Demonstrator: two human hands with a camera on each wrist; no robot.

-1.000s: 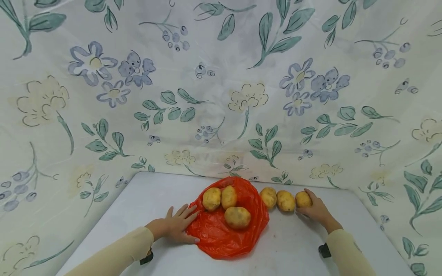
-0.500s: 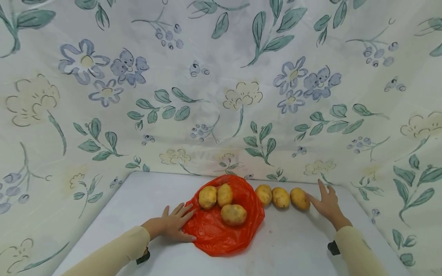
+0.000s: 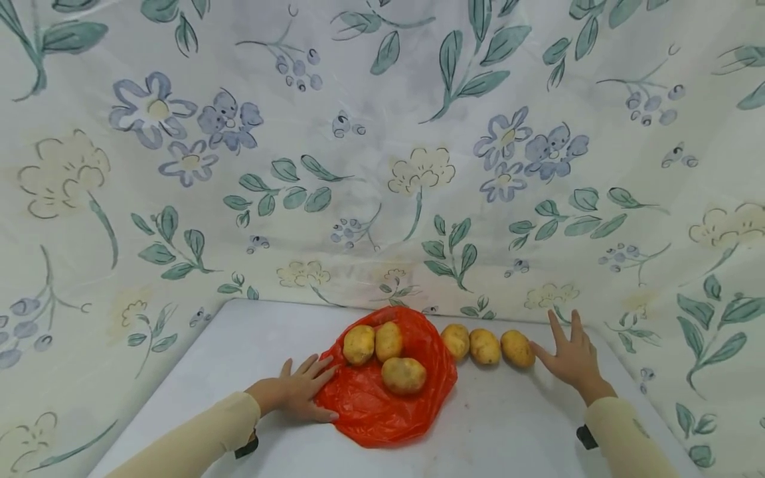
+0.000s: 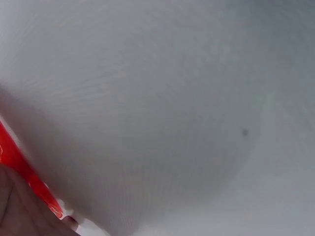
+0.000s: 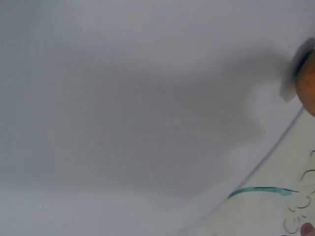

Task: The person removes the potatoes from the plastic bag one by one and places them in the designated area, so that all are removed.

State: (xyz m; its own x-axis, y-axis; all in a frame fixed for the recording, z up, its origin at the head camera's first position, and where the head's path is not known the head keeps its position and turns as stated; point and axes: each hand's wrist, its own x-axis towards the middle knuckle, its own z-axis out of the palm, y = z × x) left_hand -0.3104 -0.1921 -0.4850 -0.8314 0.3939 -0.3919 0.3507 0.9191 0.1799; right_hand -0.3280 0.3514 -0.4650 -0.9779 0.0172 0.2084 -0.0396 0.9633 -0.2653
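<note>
A red plastic bag (image 3: 370,415) lies spread on the table, with three potatoes on it: one at left (image 3: 358,344), one behind (image 3: 388,341), one nearer the front (image 3: 404,376). My left hand (image 3: 305,392) rests with fingers spread on the bag's left edge. To the right, a row of three more potatoes starts at the bag's edge: a first potato (image 3: 455,342), a middle potato (image 3: 485,346) and an end potato (image 3: 518,348). Beside the end one, my right hand (image 3: 575,362) is spread, its thumb tip at the potato's right side. The right wrist view catches part of a potato (image 5: 307,83).
The white table (image 3: 496,425) runs back to a hanging cloth (image 3: 358,199) printed with flowers and leaves, which also closes in both sides. Small dark marks dot the tabletop in front of the potato row.
My right hand has let go of the end potato and shifted right, its fingers spreading. That potato now lies fully visible, slightly tilted. My left hand stays on the bag.
</note>
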